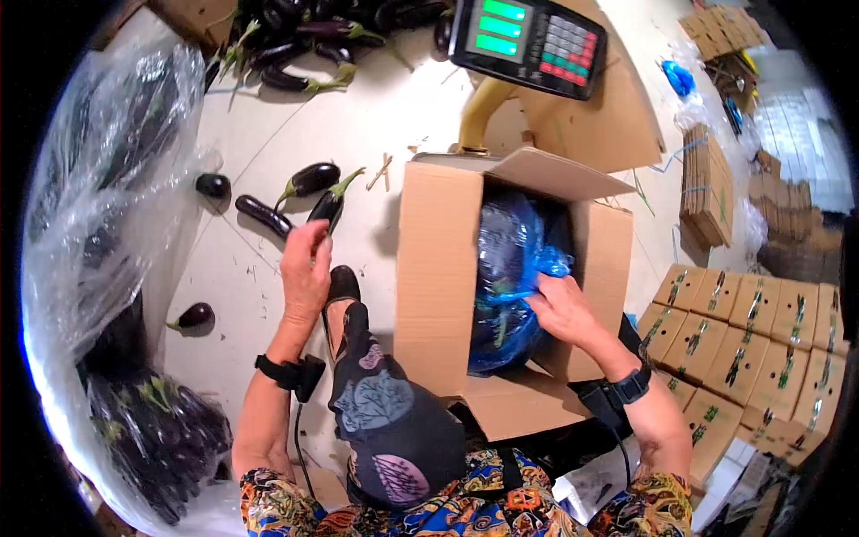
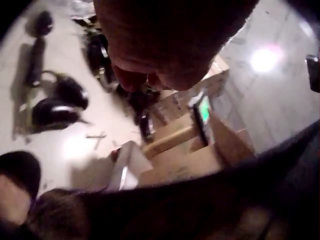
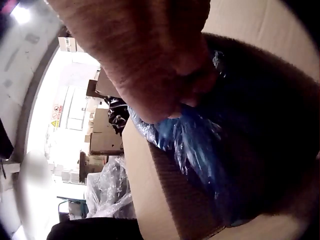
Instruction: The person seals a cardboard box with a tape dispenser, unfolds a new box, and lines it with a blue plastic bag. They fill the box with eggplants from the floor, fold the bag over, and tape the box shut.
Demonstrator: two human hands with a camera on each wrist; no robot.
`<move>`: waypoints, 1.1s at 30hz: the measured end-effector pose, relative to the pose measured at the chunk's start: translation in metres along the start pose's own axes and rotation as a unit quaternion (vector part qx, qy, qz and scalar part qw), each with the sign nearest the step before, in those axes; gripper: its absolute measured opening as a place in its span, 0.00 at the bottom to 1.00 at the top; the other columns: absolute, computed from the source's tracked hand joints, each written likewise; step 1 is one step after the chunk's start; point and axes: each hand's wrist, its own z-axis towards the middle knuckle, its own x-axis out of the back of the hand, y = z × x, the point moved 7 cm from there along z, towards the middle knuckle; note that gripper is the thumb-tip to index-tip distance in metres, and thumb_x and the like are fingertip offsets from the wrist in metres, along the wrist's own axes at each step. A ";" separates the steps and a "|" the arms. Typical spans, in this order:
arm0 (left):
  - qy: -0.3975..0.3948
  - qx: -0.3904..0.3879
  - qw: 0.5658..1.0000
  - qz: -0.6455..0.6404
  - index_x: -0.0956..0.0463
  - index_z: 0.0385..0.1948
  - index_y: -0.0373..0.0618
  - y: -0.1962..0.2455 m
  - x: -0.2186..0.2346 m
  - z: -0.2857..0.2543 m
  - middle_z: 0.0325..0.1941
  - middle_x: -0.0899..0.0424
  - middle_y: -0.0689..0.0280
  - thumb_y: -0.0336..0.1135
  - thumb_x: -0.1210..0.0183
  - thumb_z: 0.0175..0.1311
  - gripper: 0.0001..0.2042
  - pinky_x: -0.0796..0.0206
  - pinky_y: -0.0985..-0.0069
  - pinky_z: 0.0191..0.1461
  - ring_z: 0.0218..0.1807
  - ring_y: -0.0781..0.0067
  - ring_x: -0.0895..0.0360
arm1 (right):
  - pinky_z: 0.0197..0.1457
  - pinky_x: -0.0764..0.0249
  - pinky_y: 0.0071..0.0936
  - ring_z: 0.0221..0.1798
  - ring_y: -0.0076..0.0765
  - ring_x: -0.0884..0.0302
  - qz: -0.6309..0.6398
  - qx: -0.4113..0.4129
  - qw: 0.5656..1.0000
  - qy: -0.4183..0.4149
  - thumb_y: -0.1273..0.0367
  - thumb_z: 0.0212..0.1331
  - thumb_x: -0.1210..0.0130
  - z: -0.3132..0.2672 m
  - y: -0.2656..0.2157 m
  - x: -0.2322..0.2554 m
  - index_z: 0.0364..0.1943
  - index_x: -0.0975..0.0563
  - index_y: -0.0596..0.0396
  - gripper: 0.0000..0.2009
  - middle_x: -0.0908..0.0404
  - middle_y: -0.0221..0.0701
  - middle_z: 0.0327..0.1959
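An open cardboard box [image 1: 434, 259] stands in front of the person, its flaps spread. Inside it lies a blue plastic bag [image 1: 503, 242] of dark eggplants, its top gathered up. My right hand [image 1: 565, 309] grips the bunched plastic; in the right wrist view the blue bag [image 3: 192, 145] runs down from under the fingers. My left hand [image 1: 307, 268] is raised left of the box, fingers loosely bent and holding nothing visible. Its fingertips overlap the lower end of an eggplant [image 1: 327, 208] in the head view. More eggplants [image 1: 313, 178] lie beside that one on the floor.
A scale display [image 1: 528, 40] rises behind the box on a yellowish post. A pile of eggplants [image 1: 313, 45] lies at the back. Clear plastic sacks [image 1: 134, 116] line the left side. Strapped cardboard stacks [image 1: 743, 331] fill the right. A shoe [image 1: 343, 285] is below the left hand.
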 end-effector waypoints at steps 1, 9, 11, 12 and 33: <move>-0.024 0.009 0.999 -0.020 0.24 0.47 0.37 0.030 0.002 0.021 0.43 0.20 0.57 0.25 0.45 0.64 0.11 0.29 0.72 0.47 0.44 0.63 0.22 | 0.35 0.30 0.50 0.33 0.63 0.26 -0.025 -0.033 0.999 -0.024 0.67 0.56 0.44 0.002 -0.004 0.000 0.32 0.26 0.61 0.10 0.24 0.52 0.26; -0.140 -0.319 0.937 -0.023 0.25 0.52 0.40 0.253 -0.065 0.095 0.48 0.21 0.51 0.36 0.43 0.65 0.16 0.30 0.63 0.52 0.48 0.49 0.24 | 0.38 0.30 0.55 0.36 0.61 0.25 0.018 0.018 0.999 0.024 0.70 0.57 0.47 -0.006 -0.012 0.007 0.33 0.27 0.63 0.08 0.24 0.51 0.26; -0.201 -0.355 0.911 0.058 0.27 0.50 0.41 0.272 -0.105 0.101 0.43 0.19 0.50 0.42 0.47 0.68 0.16 0.30 0.58 0.48 0.44 0.47 0.21 | 0.39 0.30 0.55 0.37 0.62 0.25 0.028 -0.011 1.000 0.005 0.68 0.58 0.46 -0.005 -0.004 0.003 0.32 0.28 0.63 0.10 0.23 0.51 0.28; -0.263 -0.328 0.900 0.115 0.27 0.48 0.41 0.276 -0.123 0.100 0.40 0.18 0.50 0.44 0.49 0.69 0.16 0.30 0.57 0.46 0.42 0.47 0.20 | 0.39 0.30 0.55 0.37 0.62 0.25 0.026 -0.030 0.999 -0.005 0.68 0.58 0.46 0.000 0.003 0.002 0.32 0.29 0.63 0.10 0.23 0.51 0.28; -0.290 -0.307 0.841 0.338 0.36 0.63 0.44 0.234 -0.178 -0.026 0.71 0.39 0.55 0.55 0.48 0.66 0.30 0.44 0.52 0.68 0.73 0.48 0.44 | 0.59 0.30 0.45 0.59 0.55 0.29 0.112 0.224 0.950 -0.188 0.51 0.55 0.38 -0.131 -0.041 0.039 0.57 0.28 0.59 0.31 0.26 0.48 0.56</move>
